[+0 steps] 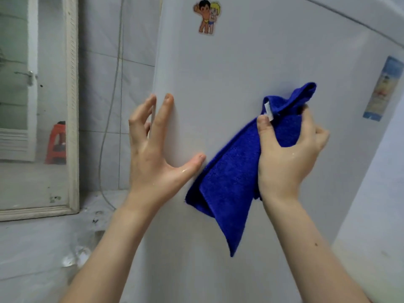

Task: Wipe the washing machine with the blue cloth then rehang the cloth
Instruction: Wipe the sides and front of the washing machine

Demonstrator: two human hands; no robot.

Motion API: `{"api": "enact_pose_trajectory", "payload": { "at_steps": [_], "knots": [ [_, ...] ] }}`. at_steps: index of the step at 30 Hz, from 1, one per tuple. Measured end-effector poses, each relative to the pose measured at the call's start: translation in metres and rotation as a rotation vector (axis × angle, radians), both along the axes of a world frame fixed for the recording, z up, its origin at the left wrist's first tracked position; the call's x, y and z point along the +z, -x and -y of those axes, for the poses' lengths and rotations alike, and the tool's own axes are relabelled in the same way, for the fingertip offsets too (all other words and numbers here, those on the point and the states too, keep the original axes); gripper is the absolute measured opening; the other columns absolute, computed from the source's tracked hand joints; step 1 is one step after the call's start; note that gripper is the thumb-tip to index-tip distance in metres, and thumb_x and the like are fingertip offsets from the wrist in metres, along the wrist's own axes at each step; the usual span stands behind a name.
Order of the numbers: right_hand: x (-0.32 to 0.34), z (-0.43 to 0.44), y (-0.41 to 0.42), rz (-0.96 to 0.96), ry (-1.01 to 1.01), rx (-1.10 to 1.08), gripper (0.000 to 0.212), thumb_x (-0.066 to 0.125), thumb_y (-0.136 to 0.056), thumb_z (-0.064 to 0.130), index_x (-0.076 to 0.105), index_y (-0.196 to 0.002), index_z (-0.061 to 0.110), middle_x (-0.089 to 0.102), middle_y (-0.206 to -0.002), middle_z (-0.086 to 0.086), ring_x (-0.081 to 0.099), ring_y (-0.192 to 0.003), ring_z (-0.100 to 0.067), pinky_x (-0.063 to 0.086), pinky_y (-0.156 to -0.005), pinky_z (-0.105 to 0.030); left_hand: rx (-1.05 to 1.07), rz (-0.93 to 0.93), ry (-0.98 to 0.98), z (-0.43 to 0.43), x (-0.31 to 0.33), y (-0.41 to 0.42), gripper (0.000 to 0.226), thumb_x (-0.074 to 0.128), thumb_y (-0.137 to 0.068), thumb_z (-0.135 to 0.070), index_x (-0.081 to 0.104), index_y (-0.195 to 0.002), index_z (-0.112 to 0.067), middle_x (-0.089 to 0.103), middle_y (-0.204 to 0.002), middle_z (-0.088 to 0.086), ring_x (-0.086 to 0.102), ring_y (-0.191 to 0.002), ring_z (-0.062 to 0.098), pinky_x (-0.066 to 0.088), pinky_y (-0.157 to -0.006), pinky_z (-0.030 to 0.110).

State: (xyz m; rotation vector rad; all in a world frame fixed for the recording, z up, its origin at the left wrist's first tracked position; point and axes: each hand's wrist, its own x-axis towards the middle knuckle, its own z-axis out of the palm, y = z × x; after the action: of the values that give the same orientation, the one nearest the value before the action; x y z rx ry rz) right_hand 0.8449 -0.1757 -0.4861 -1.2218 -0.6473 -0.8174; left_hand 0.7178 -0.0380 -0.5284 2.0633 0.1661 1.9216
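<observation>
so the blue cloth (231, 184) is bunched up in the right hand (286, 149), thumb clamped over the top near the little white tag (268, 110), fingers curled round the back. the cloth is pressed against the white side panel of the washing machine (251, 62), and its long axis runs on a diagonal, from a bunched bit up by the fingertips down to a loose pointed corner hanging low toward the left. most of the fabric sits just left of and below the right hand, so that hand clearly does the wiping.

the left hand (153, 149) is empty and spread wide, fingertips and thumb braced on the rounded corner edge of the machine, thumb tip just beside the cloth's edge. looks like a steadying pose to me.

both forearms reach up and forward. plenty of bare panel sits above, toward the cartoon sticker (207, 17), and right toward the label (382, 88). no hook or rail in view, so can't tell where it rehangs.
</observation>
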Motion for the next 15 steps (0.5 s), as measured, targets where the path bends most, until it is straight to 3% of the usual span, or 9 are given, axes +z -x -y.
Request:
{"api": "enact_pose_trajectory", "payload": {
  "at_steps": [5,7,10,13,15],
  "knots": [
    [-0.074,0.003,0.014,-0.104,0.054,0.005,0.067,0.075,-0.083,0.037,0.047,-0.142,0.025,0.040,-0.118,0.001,0.045,-0.105,0.013,0.032,-0.090,0.000,-0.030,0.009,0.025,0.000,0.002,0.001,0.096,0.079,-0.069,-0.040,0.031,-0.152,-0.029,0.013,-0.148,-0.017,0.023,-0.148,0.015,0.028,-0.120,0.044],
    [-0.105,0.006,0.024,-0.145,0.066,-0.010,0.067,0.074,-0.079,0.038,0.050,-0.140,0.024,0.041,-0.116,0.000,0.045,-0.105,0.012,0.039,-0.095,-0.013,-0.030,0.006,0.055,0.001,0.003,0.003,0.096,0.083,-0.067,-0.035,0.035,-0.150,-0.028,0.018,-0.146,-0.014,0.024,-0.147,0.011,0.027,-0.121,0.036],
    [-0.097,0.008,0.032,-0.126,0.054,-0.009,0.065,0.078,-0.079,0.044,0.056,-0.136,0.021,0.042,-0.110,0.001,0.051,-0.102,-0.003,0.043,-0.096,-0.030,-0.062,-0.008,0.077,0.001,0.007,0.011,0.089,0.083,-0.068,-0.027,0.041,-0.147,-0.026,0.025,-0.145,-0.006,0.027,-0.143,0.004,0.027,-0.118,0.023],
    [-0.054,0.005,0.045,0.045,0.037,0.007,0.067,0.077,-0.079,0.047,0.058,-0.136,0.016,0.043,-0.110,0.001,0.054,-0.100,-0.008,0.044,-0.096,-0.020,-0.100,-0.031,0.095,-0.003,0.013,0.023,0.076,0.081,-0.076,-0.017,0.048,-0.143,-0.027,0.033,-0.142,-0.004,0.035,-0.137,0.001,0.033,-0.115,0.021],
    [-0.029,-0.001,0.051,0.126,0.030,0.013,0.065,0.079,-0.080,0.039,0.057,-0.136,0.013,0.043,-0.110,0.000,0.054,-0.099,-0.007,0.042,-0.094,-0.015,-0.141,-0.037,0.135,-0.004,0.018,0.029,0.066,0.078,-0.081,-0.013,0.052,-0.139,-0.030,0.036,-0.139,-0.006,0.037,-0.135,0.000,0.035,-0.111,0.019]
  ]
}}
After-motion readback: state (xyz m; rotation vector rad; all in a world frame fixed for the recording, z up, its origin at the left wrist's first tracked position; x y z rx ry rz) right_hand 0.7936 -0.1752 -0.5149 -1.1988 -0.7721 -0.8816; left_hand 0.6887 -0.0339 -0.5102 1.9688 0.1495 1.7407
